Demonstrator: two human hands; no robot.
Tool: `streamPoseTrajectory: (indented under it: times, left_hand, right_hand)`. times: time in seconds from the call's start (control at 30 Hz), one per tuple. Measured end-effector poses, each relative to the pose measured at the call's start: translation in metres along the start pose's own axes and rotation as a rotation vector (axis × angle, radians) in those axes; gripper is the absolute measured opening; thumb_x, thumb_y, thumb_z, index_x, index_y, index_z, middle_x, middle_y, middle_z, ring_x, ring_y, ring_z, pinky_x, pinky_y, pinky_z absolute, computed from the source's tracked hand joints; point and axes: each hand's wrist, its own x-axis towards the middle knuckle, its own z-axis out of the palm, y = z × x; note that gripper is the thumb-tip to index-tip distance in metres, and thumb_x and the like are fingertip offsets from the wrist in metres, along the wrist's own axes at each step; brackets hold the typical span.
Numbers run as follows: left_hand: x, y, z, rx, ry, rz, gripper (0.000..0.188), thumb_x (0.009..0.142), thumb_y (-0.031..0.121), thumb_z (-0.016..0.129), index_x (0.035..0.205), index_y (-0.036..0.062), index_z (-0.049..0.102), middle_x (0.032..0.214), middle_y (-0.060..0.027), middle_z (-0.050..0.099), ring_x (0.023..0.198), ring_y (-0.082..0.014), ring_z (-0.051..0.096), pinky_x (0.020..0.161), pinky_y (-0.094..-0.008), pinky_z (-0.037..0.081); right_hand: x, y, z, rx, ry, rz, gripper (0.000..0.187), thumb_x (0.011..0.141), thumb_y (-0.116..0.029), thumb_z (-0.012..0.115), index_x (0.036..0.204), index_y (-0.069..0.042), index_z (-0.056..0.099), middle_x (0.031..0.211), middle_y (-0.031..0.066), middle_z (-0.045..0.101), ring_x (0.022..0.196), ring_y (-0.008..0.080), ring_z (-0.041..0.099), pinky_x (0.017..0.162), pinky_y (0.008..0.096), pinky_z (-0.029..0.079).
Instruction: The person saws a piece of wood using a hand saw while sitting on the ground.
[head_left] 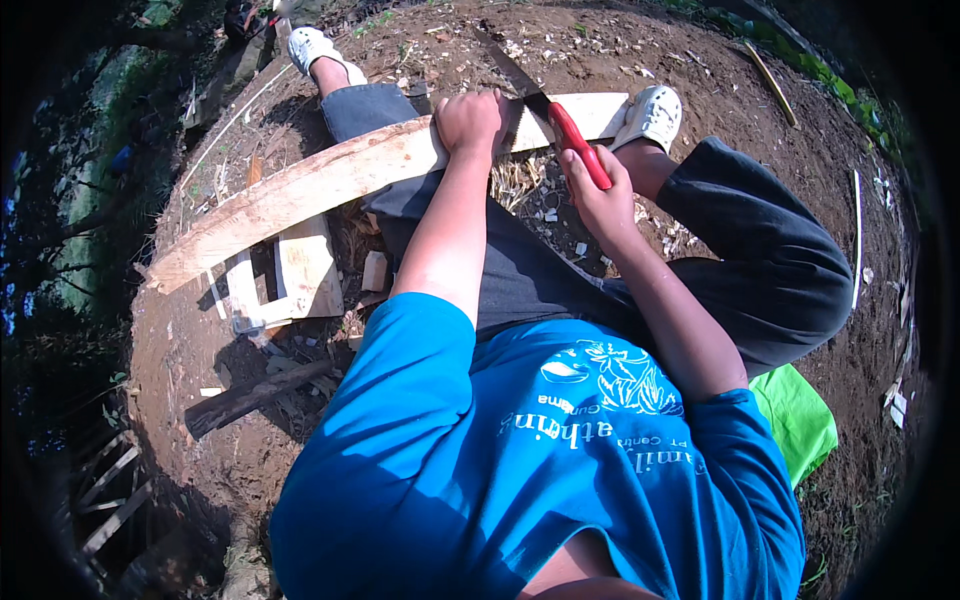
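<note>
A long pale wooden plank (300, 190) lies across in front of me, over my lower leg, its right end by my white clog (652, 115). My left hand (470, 122) is closed over the plank right of its middle, fingers bent over the far edge. In my right hand (603, 195) is a hand saw (578, 145), fingers wrapped round its red handle. The saw's dark blade points away and to the left, crossing the plank just right of my left hand. Whether its teeth touch the wood I cannot tell.
Below the plank's left part lie cut pale wood pieces (308, 268) and a dark charred-looking log (258, 396). Wood chips litter the brown soil. A bright green cloth or bag (795, 418) is by my right hip. A thin stick (770, 85) lies far right.
</note>
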Motion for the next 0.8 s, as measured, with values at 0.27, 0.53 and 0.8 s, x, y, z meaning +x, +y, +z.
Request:
streamPoseTrajectory:
  times: [0.27, 0.53, 0.8]
  left_hand:
    - [0.004, 0.006, -0.011, 0.053, -0.059, -0.034, 0.045, 0.097, 0.037, 0.053, 0.067, 0.0147, 0.077, 0.068, -0.0099, 0.072, 0.066, -0.0287, 0.07, 0.074, -0.044, 0.05]
    - [-0.002, -0.002, -0.011, 0.017, -0.009, 0.003, 0.045, 0.098, 0.037, 0.053, 0.069, 0.0108, 0.075, 0.07, -0.0102, 0.072, 0.068, -0.0308, 0.069, 0.075, -0.046, 0.051]
    - [-0.007, -0.001, -0.01, -0.128, 0.109, 0.103, 0.036, 0.092, 0.033, 0.053, 0.07, 0.0144, 0.074, 0.077, -0.0058, 0.074, 0.076, -0.0283, 0.071, 0.076, -0.0438, 0.048]
  right_hand:
    - [-0.09, -0.043, -0.065, 0.041, -0.017, 0.166, 0.034, 0.102, -0.034, 0.07, 0.084, -0.008, 0.055, 0.065, -0.0053, 0.051, 0.057, 0.0023, 0.048, 0.052, 0.0229, 0.038]
    - [-0.057, -0.062, -0.057, -0.025, -0.012, 0.091, 0.034, 0.101, -0.033, 0.069, 0.085, -0.005, 0.062, 0.065, -0.0025, 0.056, 0.058, 0.0041, 0.051, 0.053, 0.024, 0.039]
    - [0.105, -0.007, 0.036, 0.421, -0.026, -0.008, 0.03, 0.103, -0.022, 0.064, 0.124, -0.002, 0.072, 0.104, 0.0031, 0.075, 0.095, 0.0092, 0.066, 0.08, 0.0255, 0.053]
